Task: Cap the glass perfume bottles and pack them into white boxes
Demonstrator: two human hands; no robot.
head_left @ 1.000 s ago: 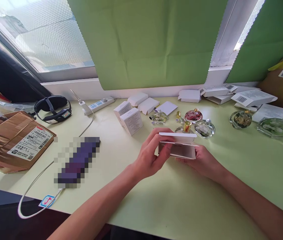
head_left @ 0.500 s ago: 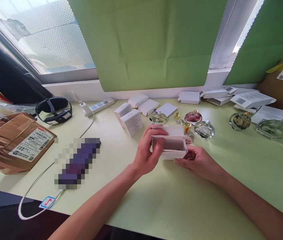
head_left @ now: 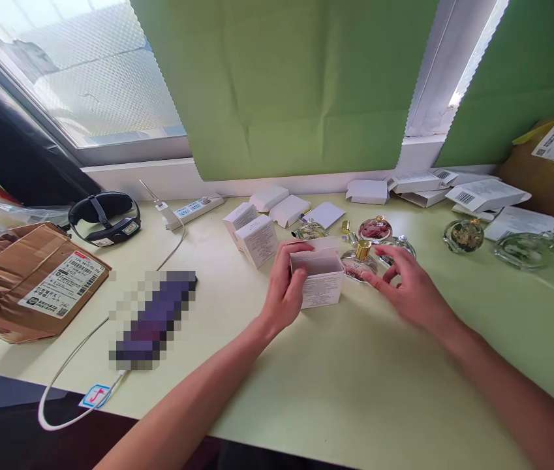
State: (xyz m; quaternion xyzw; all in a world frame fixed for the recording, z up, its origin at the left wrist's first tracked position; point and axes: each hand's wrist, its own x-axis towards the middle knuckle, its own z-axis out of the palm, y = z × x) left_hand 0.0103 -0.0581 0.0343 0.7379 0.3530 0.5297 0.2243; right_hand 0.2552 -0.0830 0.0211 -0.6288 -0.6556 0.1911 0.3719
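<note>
My left hand grips a small white printed carton by its left side, and the carton's top is open with a flap raised at the back. Just right of the carton stands a glass perfume bottle with a gold cap and pinkish liquid. Beside that bottle is my right hand, thumb and fingers apart, the thumb near the bottle's right edge; I cannot tell whether it touches. Behind them lie a round bottle with red contents, a clear bottle partly covered by my fingers, and a bottle with greenish contents.
Two closed white cartons stand left of my hands. Flattened white boxes lie along the back right, near two more round bottles. On the left are a pixelated phone with a cable, a brown parcel, a headset and a power strip.
My right hand has let go of the carton and moved right and up to the gold-capped bottle, its fingers spreading. The carton, still in my left hand, now stands more upright and slightly further left.
</note>
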